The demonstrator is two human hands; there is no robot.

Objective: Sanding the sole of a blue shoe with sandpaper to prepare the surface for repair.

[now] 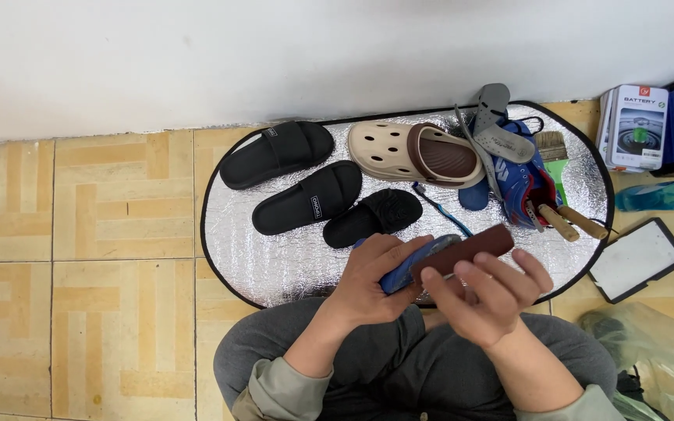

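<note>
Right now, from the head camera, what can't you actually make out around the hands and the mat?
- Blue shoe, head view: mostly covered by the left hand and the brown block.
- Right hand: its palm faces away, so the grip under the block is hidden.
- Clear plastic bag: cut off by the right and bottom edges; contents unreadable.
- Brushes: heads buried under the blue shoe pile.

Upper right, on floor beside silver mat: upright rectangular box [638, 126], white-grey with red corner mark and teal picture. Small white labels on straps of two black slides [271, 132] [316, 206]. No screens or signs visible
</note>
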